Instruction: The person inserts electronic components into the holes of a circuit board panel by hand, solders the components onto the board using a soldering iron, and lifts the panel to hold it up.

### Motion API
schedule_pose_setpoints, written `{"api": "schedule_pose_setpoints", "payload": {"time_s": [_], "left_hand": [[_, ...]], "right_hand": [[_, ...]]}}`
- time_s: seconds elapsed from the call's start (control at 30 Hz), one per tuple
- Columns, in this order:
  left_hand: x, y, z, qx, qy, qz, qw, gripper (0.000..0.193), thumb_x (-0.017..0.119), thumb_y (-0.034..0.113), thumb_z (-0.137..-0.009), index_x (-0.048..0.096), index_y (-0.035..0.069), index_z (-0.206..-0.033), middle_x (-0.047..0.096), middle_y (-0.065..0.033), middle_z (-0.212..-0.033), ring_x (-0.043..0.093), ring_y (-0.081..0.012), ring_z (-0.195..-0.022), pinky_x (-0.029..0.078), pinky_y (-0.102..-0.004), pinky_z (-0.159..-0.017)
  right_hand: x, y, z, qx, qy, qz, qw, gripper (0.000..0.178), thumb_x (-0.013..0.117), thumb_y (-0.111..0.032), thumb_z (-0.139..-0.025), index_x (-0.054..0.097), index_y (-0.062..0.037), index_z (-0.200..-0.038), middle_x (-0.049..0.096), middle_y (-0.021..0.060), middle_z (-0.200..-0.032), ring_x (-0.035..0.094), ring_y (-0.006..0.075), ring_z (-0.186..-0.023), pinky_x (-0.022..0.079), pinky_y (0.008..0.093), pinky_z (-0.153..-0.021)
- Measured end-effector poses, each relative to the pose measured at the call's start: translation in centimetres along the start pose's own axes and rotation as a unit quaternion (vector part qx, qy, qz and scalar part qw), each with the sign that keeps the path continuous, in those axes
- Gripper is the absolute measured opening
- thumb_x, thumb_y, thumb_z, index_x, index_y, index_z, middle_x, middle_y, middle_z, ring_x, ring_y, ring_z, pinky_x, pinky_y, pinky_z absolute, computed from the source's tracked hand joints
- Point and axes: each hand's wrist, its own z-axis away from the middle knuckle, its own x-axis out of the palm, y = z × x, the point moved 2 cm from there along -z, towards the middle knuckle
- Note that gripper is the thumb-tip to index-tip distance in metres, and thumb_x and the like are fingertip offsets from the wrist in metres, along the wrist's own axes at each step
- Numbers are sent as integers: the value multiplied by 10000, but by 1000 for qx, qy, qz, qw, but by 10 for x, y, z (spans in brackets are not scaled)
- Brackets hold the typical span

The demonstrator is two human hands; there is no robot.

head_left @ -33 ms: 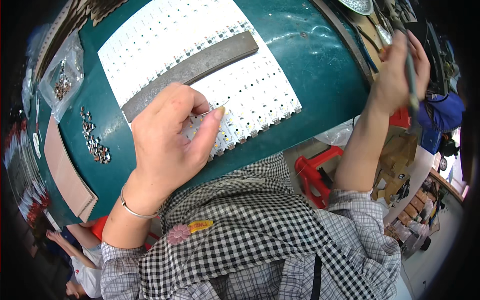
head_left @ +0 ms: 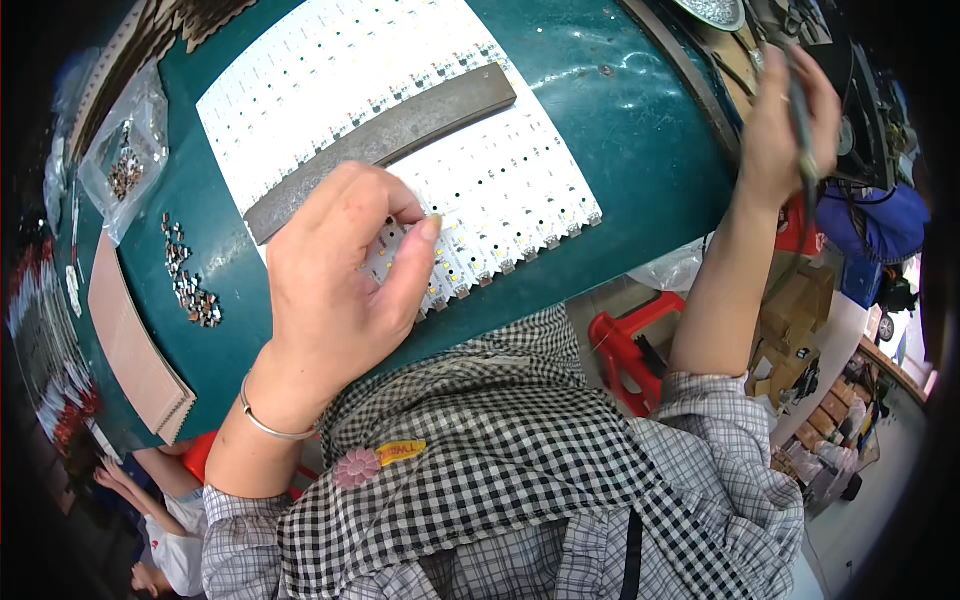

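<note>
My left hand (head_left: 335,270) rests over the lower left part of a white sheet of circuit boards (head_left: 540,165), which carries rows of tiny components. Its thumb and forefinger pinch a thin solder wire (head_left: 452,210) that barely shows against the white. A long dark metal bar (head_left: 420,125) lies across the sheet, just beyond this hand. Off to the right, past the table edge, my right hand (head_left: 785,135) is closed around a soldering iron (head_left: 803,125), whose cable hangs down behind. The iron's tip is hard to make out there.
Small metal-coloured parts (head_left: 190,285) lie loose on the green table (head_left: 640,90), near a plastic bag (head_left: 125,165) of similar parts. A stack of brownish boards (head_left: 130,340) sits at left. Beyond my right hand are a round metal dish (head_left: 715,12) and tools; below stands a red stool (head_left: 630,350).
My right hand has shifted slightly left and up with the soldering iron. My left fingertips have moved a little; the sheet and bar look unmoved.
</note>
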Motion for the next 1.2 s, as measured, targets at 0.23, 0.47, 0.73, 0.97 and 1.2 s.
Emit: {"api": "schedule_pose_setpoints", "payload": {"time_s": [0.23,0.47,0.73,0.97,1.2], "left_hand": [[0,-1,7,7,-4,-38,999,87,693,-55,-778,637,6,-804,679,-56,-827,420,-45,-507,324,-208,-441],[12,-12,2,21,-27,-38,999,128,696,-15,-758,615,24,-849,687,-114,-826,666,-247,-651,528,-312,-566],[15,-14,2,-6,-31,-19,999,69,691,-26,-790,634,0,-820,724,-91,-916,535,-69,-540,433,-207,-485],[17,-15,-1,6,-32,-30,999,67,698,-30,-784,645,3,-808,709,-78,-897,567,-89,-562,448,-216,-494],[17,-15,-2,29,-7,-9,1000,92,733,-41,-751,665,7,-791,688,-86,-854,600,-121,-596,460,-228,-504]], "right_hand": [[-30,-48,16,190,-40,-143,970,153,747,-45,-812,684,51,-912,675,91,-766,627,128,-671,482,207,-615],[-45,-118,69,253,-253,-288,888,187,728,6,-744,669,45,-917,637,60,-708,544,96,-553,397,208,-517],[-33,-118,74,221,-330,-289,871,168,756,-6,-721,685,35,-867,656,102,-695,587,130,-561,411,222,-499],[-32,-119,66,211,-355,-289,864,178,758,-2,-713,685,35,-871,663,111,-701,600,140,-567,425,229,-505],[-33,-124,62,182,-358,-277,873,179,758,-10,-725,673,43,-873,654,93,-713,571,116,-571,397,221,-505]]}}
